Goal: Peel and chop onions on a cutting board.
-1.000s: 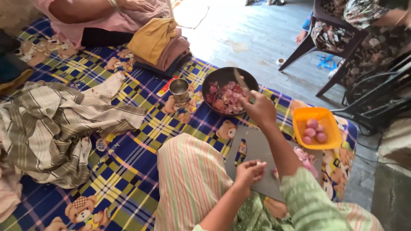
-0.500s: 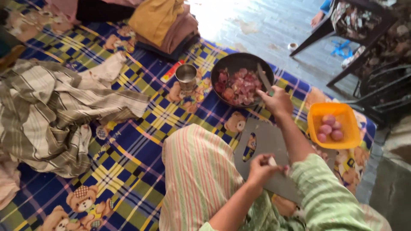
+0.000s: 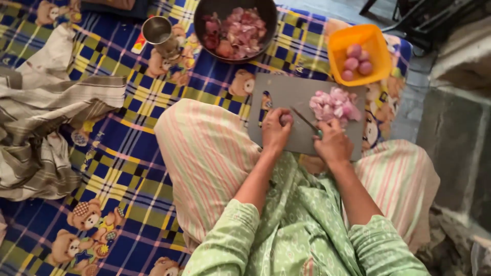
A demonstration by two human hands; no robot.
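Your left hand (image 3: 276, 130) pinches 1 onion (image 3: 285, 119) on the board (image 3: 286, 92) to steady it. Your right hand (image 3: 333, 144) grips the knife (image 3: 306, 120), blade beside those fingers; cut pieces (image 3: 335, 104) lie just beyond.

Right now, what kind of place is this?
Probably a home floor used for kitchen work: a checked teddy-bear blanket spread out, a grey cutting board with chopped onion, and a dark bowl of pieces.

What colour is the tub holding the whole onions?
Orange tub, square; clearest in the head view, top right.
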